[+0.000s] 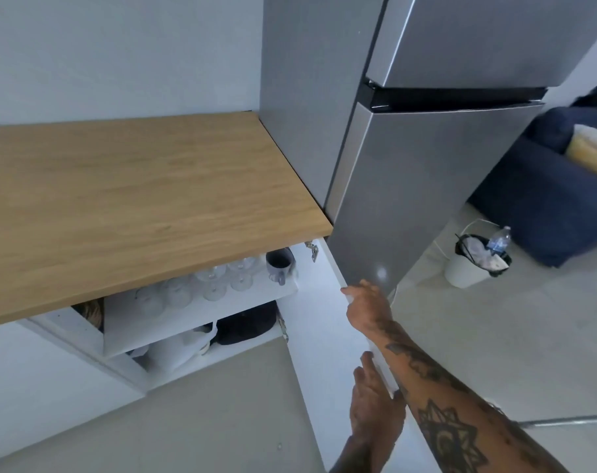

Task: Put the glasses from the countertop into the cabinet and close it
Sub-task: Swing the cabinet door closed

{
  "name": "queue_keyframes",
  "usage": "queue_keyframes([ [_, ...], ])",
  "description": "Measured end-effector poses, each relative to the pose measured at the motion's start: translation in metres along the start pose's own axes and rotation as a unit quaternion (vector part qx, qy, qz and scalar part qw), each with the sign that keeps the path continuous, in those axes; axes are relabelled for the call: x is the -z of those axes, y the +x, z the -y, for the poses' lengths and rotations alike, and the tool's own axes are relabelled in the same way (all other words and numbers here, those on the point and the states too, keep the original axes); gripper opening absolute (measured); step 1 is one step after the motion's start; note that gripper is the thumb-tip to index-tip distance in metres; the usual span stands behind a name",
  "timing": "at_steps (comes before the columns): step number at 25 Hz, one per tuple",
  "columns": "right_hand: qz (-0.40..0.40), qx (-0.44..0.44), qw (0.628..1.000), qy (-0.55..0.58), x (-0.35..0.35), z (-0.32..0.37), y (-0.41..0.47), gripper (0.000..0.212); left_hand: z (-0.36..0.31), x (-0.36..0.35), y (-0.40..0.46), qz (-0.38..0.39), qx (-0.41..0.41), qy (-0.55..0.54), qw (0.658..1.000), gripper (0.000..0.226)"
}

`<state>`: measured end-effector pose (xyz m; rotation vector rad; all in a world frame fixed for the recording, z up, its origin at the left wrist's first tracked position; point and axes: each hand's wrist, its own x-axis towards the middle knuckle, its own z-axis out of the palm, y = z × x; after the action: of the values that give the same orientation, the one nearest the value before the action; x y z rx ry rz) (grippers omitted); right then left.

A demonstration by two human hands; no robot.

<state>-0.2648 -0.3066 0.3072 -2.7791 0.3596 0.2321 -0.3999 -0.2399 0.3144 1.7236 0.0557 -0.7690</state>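
Several clear glasses (208,285) stand upside down on the upper shelf of the white cabinet (201,312) under the wooden countertop (136,199). A grey mug (279,266) sits to their right. The white cabinet door (321,353) is swung wide open to the right. My right hand (367,307) curls over the door's top outer corner. Lower down, my left hand (373,404) holds the door's outer edge, fingers on the inner face and thumb behind. No glasses show on the countertop.
A steel fridge (409,199) stands right beside the countertop, just behind the open door. The lower shelf holds a dark item (245,324) and a white one (177,349). On the floor to the right are a white bin (467,271) with a bottle and a blue sofa (546,199).
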Motion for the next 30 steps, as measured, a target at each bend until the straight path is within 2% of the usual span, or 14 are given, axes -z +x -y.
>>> queue_keyframes([
  [1,0.003,-0.001,1.000,0.003,0.001,0.002,-0.001,0.050,0.004,0.002,-0.001,-0.018,0.007,0.055,0.998,0.081],
  [3,0.010,-0.001,1.000,0.003,0.001,0.005,-0.005,0.051,0.013,0.007,-0.003,-0.045,0.018,0.141,0.989,0.077],
  [10,-0.007,0.013,1.000,0.008,-0.021,0.040,-0.020,0.046,0.051,0.055,-0.016,-0.090,-0.005,0.175,0.980,0.077],
  [12,-0.001,0.028,0.999,0.021,-0.033,0.057,-0.038,0.047,0.077,0.078,-0.031,-0.112,-0.034,0.221,0.968,0.079],
  [15,0.023,0.036,0.998,0.044,-0.059,0.085,-0.068,0.057,0.123,0.113,-0.049,-0.177,-0.055,0.284,0.941,0.066],
  [18,0.029,0.005,0.994,0.103,-0.078,0.113,-0.081,0.067,0.132,0.152,-0.056,-0.188,-0.034,0.266,0.945,0.065],
  [20,0.015,-0.012,0.991,0.131,-0.089,0.123,-0.079,0.068,0.137,0.174,-0.069,-0.178,-0.021,0.211,0.961,0.068],
  [24,-0.016,-0.025,0.990,0.141,-0.110,0.130,-0.075,0.066,0.210,0.189,-0.161,-0.191,0.028,0.086,0.977,0.056],
  [26,-0.016,-0.024,0.991,0.131,-0.113,0.132,-0.074,0.067,0.238,0.184,-0.202,-0.237,0.034,0.060,0.969,0.037],
  [30,-0.003,-0.025,0.989,0.143,-0.109,0.129,-0.077,0.066,0.243,0.179,-0.225,-0.405,-0.013,0.083,0.910,0.043],
])
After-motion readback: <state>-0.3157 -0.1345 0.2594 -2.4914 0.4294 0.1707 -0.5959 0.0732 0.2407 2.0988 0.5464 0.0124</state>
